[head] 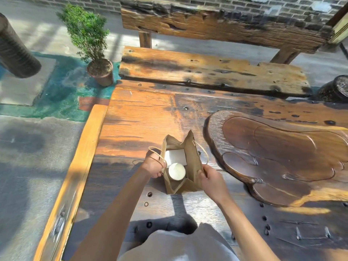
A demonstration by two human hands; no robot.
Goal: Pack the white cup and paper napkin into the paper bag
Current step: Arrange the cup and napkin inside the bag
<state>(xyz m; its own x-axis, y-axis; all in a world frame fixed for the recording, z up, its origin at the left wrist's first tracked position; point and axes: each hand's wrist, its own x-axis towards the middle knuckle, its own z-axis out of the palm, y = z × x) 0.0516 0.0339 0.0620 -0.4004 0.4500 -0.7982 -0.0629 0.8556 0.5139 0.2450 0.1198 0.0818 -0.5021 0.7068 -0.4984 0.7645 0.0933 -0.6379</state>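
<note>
A brown paper bag stands open on the wooden table in front of me. Inside it a white cup stands upright at the near side. A white paper napkin lies flat behind the cup in the bag. My left hand grips the bag's left edge, with the twine handle looped over its fingers. My right hand pinches the bag's right edge and holds the mouth apart. The right twine handle hangs loose outside.
A large dark carved wooden tray lies on the table just right of the bag. A wooden bench stands beyond the table. A potted plant sits on the ground at far left. The table's left edge runs diagonally near my left arm.
</note>
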